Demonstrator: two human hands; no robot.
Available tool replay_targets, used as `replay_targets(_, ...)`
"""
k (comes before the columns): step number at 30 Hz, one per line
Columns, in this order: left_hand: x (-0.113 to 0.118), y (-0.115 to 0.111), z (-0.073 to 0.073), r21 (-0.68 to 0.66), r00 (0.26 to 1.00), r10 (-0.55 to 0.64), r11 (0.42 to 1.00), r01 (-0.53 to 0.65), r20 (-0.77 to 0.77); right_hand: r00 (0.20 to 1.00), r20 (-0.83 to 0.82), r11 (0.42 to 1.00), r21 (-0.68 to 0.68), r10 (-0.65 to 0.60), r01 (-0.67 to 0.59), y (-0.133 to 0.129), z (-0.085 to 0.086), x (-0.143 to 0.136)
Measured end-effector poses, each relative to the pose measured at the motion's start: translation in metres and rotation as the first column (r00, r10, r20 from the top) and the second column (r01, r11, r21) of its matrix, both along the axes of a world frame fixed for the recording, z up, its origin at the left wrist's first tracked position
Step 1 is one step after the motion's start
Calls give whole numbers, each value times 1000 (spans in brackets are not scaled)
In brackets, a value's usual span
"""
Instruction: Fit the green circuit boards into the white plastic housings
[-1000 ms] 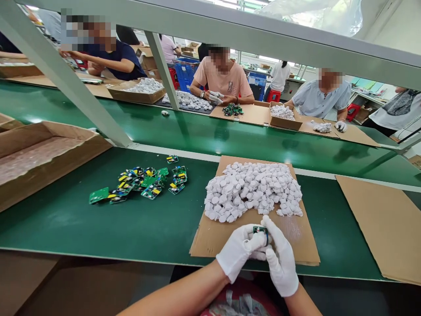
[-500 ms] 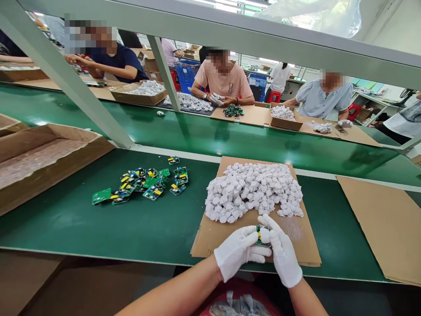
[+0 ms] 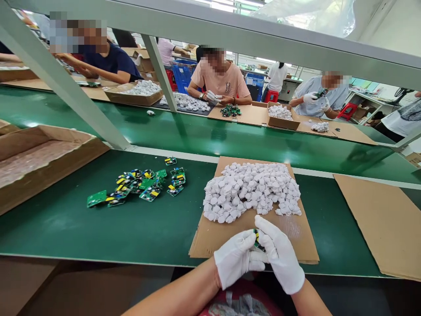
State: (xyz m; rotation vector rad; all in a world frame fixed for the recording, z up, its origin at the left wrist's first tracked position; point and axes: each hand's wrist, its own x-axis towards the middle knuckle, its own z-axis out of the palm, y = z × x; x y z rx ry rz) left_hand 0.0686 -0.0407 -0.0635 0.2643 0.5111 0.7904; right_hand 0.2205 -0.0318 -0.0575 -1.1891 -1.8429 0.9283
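Note:
Between my two white-gloved hands is a small green circuit board (image 3: 258, 241) with a yellow part on it. My left hand (image 3: 238, 255) is closed on its left side, thumb and fingers pinching the edge. From the right, my right hand (image 3: 279, 252) also grips the board, its fingers covering much of it. Just beyond my hands, a heap of small white rounded pieces (image 3: 250, 191) lies on a cardboard sheet (image 3: 226, 241). Over to the left, a loose pile of green circuit boards (image 3: 141, 184) with yellow and black parts rests on the green table (image 3: 66, 232).
A shallow cardboard box (image 3: 52, 171) stands at the left. Another cardboard sheet (image 3: 378, 219) lies at the right. A slanted metal post (image 3: 69, 74) and a crossbar (image 3: 230, 33) frame the far side, where co-workers sit behind a green conveyor (image 3: 197, 131).
The board has tilted between my hands, and the white piece seen on it before no longer shows. A co-worker at the far right has raised both hands, holding a board.

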Motion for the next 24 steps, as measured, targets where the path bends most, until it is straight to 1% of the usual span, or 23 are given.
replay_targets(1,0,2,2,4,1000,-20,1000,20,-1,998,-53,997,-79,18,-23,0,1,-1)
replay_targets(3,-1,4,4,12,998,-66,998,66,8,980,-194,971,-226,34,-78,-1,3,-2)
replay_targets(5,-1,4,5,15,997,-81,997,81,4,958,-287,947,-306,9,-101,-3,3,-3)
replay_targets(7,0,3,3,14,998,-62,998,63,-32,958,-287,934,-349,-27,-78,-4,2,-5)
replay_targets(9,1,1,0,18,997,-44,999,46,-69,967,-250,926,-374,-54,-45,-6,1,-7)
replay_targets(12,1,3,0,44,994,-48,998,52,-93,959,-270,931,-364,-85,-19,-6,-1,-11)
replay_targets(14,-1,7,4,74,991,-53,995,62,-124,941,-319,925,-379,-115,-15,-6,-3,-13)
replay_targets(17,-5,15,16,165,978,-85,979,118,-192,874,-454,898,-437,-173,-50,-6,-7,-14)
replay_targets(19,-7,18,21,199,971,-112,968,155,-210,852,-489,883,-464,-188,-72,-5,-8,-13)
replay_targets(21,-7,19,20,209,963,-121,962,173,-239,879,-437,873,-484,-190,-52,-4,-7,-13)
replay_targets(24,-4,17,13,253,931,-70,953,169,-358,917,-328,878,-475,-227,48,-5,-7,-15)
